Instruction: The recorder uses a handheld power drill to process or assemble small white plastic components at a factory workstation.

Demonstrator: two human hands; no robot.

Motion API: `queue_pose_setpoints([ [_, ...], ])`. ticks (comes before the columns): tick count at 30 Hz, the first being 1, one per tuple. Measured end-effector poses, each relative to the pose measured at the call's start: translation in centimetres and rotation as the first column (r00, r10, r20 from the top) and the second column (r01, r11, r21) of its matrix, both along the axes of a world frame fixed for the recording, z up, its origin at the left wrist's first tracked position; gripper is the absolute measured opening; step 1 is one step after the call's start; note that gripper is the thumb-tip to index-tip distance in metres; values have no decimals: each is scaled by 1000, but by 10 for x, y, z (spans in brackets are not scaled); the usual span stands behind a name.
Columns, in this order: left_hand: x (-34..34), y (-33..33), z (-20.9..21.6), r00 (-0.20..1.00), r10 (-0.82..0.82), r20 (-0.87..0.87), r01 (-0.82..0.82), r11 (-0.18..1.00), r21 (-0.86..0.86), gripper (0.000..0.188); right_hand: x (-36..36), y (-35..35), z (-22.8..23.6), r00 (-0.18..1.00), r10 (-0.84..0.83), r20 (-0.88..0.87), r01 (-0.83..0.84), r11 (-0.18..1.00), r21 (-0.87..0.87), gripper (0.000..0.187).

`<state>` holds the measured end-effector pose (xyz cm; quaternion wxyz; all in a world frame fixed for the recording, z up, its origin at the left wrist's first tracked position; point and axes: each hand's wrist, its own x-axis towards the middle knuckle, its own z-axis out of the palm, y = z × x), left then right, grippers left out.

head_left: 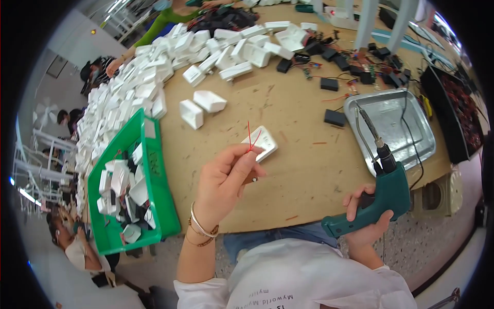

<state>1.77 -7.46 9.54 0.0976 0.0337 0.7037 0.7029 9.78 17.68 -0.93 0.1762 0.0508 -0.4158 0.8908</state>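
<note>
Thin red wires (250, 138) stand up between the thumb and forefinger of my left hand (221, 180), which is closed in a pinch over the middle of the table. Just beyond those fingers a white plastic casing (266, 143) with small holes shows, partly covered by the hand. Whether the wires join the casing I cannot tell. My right hand (371, 232) is wrapped round the handle of a dark green soldering gun (390, 190). Its metal nozzle and thin feed tube point up and away, over a metal tray (429, 147).
White casings (242, 69) form a large heap along the table's far left. A green bin (167, 206) of mixed parts stands at left. Black boxes (329, 84) with wires lie at far right, near a black crate (447, 118). A co-worker's green sleeve (159, 26) reaches in beyond the heap.
</note>
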Motion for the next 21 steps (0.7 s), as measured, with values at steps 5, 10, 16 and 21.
queue_pose_setpoints([
  [5,26,-13,-29,987,-117,-110,116,993,-17,17,0,-30,21,959,216,184,-232,971,67,58],
  [10,38,-15,-36,939,-311,-150,300,949,-91,14,-18,-59,40,917,300,263,-356,913,200,57],
  [16,41,-21,-29,893,-435,-117,423,899,-117,13,-22,-66,54,897,355,263,-434,814,385,54],
  [21,52,-30,-23,931,-361,55,358,932,59,14,-20,-74,57,911,338,238,-409,818,405,50],
])
